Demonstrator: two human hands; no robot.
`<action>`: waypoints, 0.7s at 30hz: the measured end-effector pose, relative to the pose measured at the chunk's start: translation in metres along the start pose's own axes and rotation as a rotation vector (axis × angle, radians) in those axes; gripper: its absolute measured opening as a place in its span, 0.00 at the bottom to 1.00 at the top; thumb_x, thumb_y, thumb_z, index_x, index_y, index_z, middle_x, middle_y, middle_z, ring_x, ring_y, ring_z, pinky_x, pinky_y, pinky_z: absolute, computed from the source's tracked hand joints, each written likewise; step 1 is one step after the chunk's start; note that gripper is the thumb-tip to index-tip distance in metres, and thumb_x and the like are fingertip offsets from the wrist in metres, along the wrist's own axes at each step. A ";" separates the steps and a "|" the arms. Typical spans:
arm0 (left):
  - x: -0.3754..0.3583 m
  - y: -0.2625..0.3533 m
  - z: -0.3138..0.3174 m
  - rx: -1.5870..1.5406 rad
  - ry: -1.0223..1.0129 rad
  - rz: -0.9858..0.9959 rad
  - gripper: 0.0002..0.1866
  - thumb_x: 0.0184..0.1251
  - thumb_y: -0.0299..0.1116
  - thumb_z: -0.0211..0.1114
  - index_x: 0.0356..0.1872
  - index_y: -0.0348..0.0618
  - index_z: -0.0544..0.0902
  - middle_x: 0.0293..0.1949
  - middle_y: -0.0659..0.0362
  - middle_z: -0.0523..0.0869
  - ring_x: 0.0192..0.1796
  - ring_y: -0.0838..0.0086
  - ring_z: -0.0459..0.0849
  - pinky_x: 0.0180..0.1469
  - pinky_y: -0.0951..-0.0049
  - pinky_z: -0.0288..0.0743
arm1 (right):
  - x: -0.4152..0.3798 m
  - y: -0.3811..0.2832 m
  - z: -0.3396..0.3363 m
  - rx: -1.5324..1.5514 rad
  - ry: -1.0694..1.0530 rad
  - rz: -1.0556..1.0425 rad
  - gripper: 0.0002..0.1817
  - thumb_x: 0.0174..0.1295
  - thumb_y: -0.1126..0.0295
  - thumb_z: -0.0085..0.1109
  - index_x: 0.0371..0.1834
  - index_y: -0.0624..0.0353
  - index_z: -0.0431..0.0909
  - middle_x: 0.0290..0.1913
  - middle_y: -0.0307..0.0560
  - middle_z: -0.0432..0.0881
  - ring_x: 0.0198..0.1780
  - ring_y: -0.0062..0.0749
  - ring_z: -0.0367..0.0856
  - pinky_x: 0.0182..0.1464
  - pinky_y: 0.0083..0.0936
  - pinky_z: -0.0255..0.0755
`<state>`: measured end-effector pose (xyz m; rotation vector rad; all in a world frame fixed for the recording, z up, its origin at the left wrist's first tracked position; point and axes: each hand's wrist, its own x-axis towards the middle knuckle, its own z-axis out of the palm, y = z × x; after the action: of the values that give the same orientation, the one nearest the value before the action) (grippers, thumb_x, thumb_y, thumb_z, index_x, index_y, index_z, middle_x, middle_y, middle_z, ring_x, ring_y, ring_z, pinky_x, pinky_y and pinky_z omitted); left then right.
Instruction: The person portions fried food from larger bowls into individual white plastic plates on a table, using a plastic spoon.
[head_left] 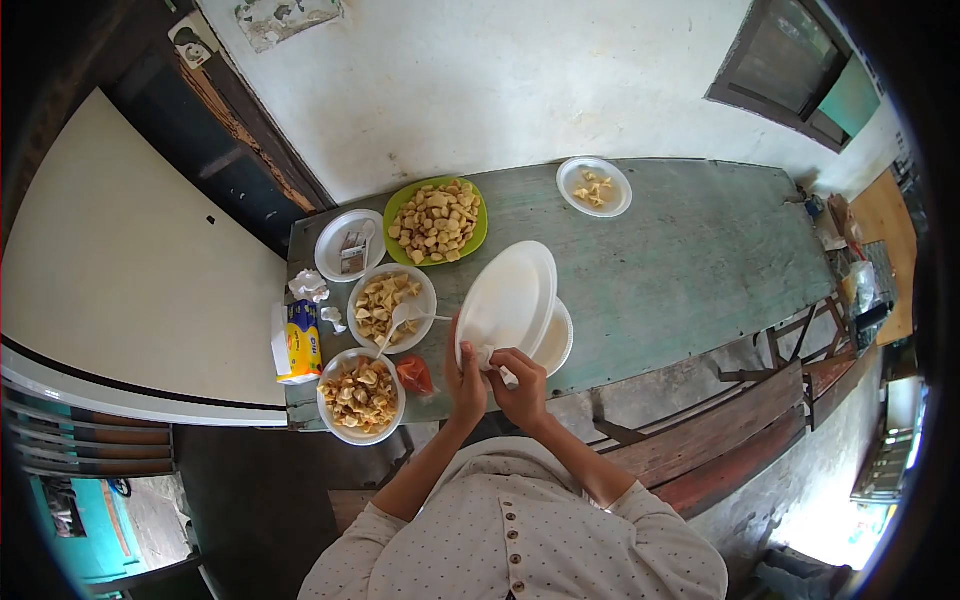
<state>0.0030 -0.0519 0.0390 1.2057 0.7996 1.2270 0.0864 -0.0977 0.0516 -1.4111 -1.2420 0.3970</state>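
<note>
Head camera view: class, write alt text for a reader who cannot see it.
Both hands, left hand and right hand, hold a tilted white plate over a green table. Bowls of fried snacks and a green plate of snacks sit to the left.

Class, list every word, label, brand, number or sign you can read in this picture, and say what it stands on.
None can be read for certain.
Yellow and blue box at the table's left edge: printed lettering, too small and blurred to read.
Small packet on the white plate: print too blurred to read.
Torn paper on the wall: no legible text.
White plate held in both hands: no print.
</note>
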 end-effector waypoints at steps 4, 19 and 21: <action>-0.011 -0.022 0.004 0.058 -0.030 -0.088 0.25 0.72 0.41 0.41 0.61 0.32 0.61 0.52 0.51 0.73 0.51 0.71 0.72 0.53 0.73 0.65 | 0.000 0.018 0.004 0.240 -0.013 0.174 0.09 0.46 0.85 0.58 0.32 0.66 0.74 0.30 0.46 0.79 0.31 0.29 0.78 0.36 0.19 0.71; 0.045 -0.035 -0.083 -0.020 0.597 -0.218 0.24 0.56 0.28 0.63 0.53 0.33 0.67 0.50 0.50 0.74 0.48 0.66 0.76 0.50 0.68 0.72 | -0.004 0.105 -0.071 0.225 0.299 0.537 0.12 0.48 0.76 0.57 0.38 0.68 0.76 0.31 0.48 0.81 0.30 0.25 0.78 0.33 0.20 0.71; 0.048 -0.039 -0.099 -0.036 0.728 -0.237 0.24 0.53 0.27 0.66 0.51 0.34 0.69 0.48 0.51 0.75 0.47 0.67 0.77 0.47 0.68 0.74 | -0.012 0.112 -0.063 -0.098 0.187 0.463 0.12 0.48 0.75 0.58 0.36 0.69 0.77 0.31 0.51 0.81 0.30 0.29 0.79 0.32 0.22 0.72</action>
<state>-0.0700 0.0218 -0.0144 0.5896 1.3977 1.4808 0.1826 -0.1153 -0.0323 -1.7798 -0.7861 0.5089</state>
